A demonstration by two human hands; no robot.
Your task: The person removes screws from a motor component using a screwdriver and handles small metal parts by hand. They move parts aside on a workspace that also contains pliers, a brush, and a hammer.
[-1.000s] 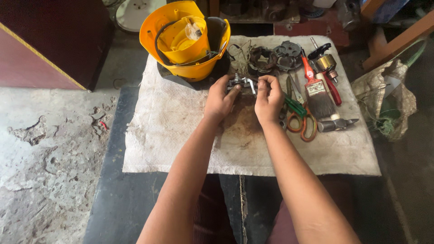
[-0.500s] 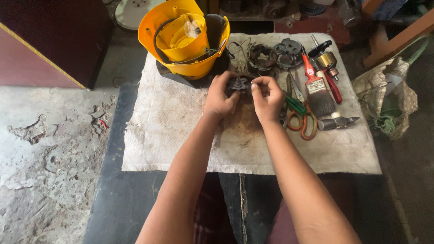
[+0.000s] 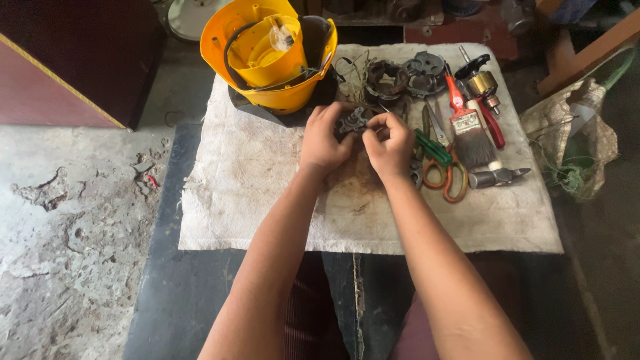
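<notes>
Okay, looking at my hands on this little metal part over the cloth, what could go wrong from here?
Both hands, left hand and right hand, pinch the small dark metal part above the white cloth. If it slips, it may roll among the crowded scissors and paintbrush. The scissors lie right beside your right hand and could nick it. The cloth's stained patch suggests grease, which may weaken your grip.

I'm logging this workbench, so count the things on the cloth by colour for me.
Yellow: 1, the plastic housing
Red-handled: 2, the paintbrush and pliers
Green-handled: 1, the screwdriver
Orange-handled: 1, the scissors
Dark metal: 3, two round parts and the small part held between both hands
Total: 8
</notes>
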